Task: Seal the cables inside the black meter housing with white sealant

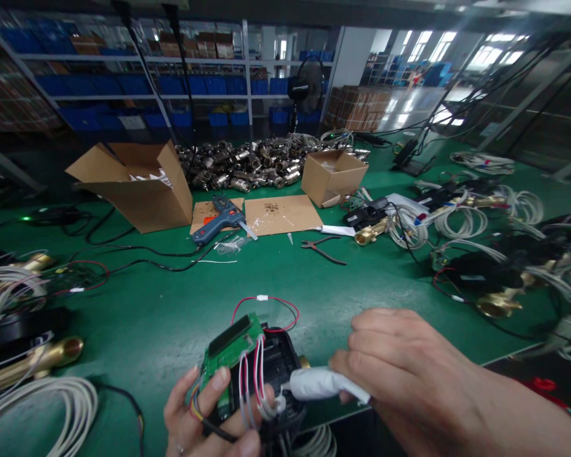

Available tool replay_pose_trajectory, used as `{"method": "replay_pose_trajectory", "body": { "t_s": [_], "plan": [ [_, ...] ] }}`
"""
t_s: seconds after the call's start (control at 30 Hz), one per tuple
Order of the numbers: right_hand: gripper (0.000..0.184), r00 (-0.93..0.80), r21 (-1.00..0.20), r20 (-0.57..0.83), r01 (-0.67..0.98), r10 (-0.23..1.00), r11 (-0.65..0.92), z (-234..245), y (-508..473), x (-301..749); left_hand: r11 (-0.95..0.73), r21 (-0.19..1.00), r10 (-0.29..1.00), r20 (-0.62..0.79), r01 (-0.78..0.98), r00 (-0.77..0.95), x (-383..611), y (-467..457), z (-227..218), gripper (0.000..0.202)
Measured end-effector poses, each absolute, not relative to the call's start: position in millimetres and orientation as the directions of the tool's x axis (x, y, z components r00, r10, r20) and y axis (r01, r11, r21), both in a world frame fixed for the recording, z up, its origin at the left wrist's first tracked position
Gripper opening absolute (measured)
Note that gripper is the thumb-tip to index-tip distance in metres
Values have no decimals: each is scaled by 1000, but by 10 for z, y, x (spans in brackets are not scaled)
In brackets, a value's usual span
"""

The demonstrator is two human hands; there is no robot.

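the green worktop runs wide under everything, with two open cardboard boxes and a heap of metal fittings at its far side, coils of white cable and brass-bodied units to both sides, and a blue glue gun and pliers on and near a flat sheet of cardboard in the middle.

close to the near edge sits the black housing with a green circuit board tilted up off its left side, the board's long axis running from near-left up to far-right. a red wire loop arches above it.

the left hand comes up from below, thumb and fingers closed around the lower end of the board and the bundle of red and white wires. the right hand lies to the right of the housing, fingers pressed together, pinching a white tube. the tube lies nearly level, its tip pointing left and touching the wire bundle at the housing's edge, so the right hand is the one directly on it.

no writing can be read anywhere; the board's display is dark.
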State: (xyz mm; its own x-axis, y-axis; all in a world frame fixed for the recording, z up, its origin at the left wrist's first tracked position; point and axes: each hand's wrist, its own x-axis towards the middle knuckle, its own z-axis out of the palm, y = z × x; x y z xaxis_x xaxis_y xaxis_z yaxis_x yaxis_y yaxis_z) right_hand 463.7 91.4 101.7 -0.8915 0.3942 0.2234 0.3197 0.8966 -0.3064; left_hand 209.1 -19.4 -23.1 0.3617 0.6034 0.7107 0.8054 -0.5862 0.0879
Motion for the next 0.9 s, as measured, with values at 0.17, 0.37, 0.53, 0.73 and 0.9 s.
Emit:
{"method": "replay_pose_trajectory", "body": {
  "t_s": [0.17,0.37,0.53,0.73,0.9],
  "plan": [
    [23,-851,-390,220,371,477,843,977,921,4675,-537,140,658,687,832,309,2127,-201,-222,55],
    [36,-660,-634,158,503,735,588,724,884,4780,-508,117,662,686,853,301,2144,-208,-238,58],
    [49,-474,-804,-99,557,875,211,484,821,4856,-515,205,690,675,833,260,2124,-198,-231,63],
    [48,-337,-922,-294,346,894,-173,270,761,4831,-498,237,711,663,834,236,2144,-212,-198,63],
    [47,-263,-883,-445,-30,856,-468,-84,640,4800,-466,146,682,688,873,249,2145,-182,-274,61]
  ]
}}
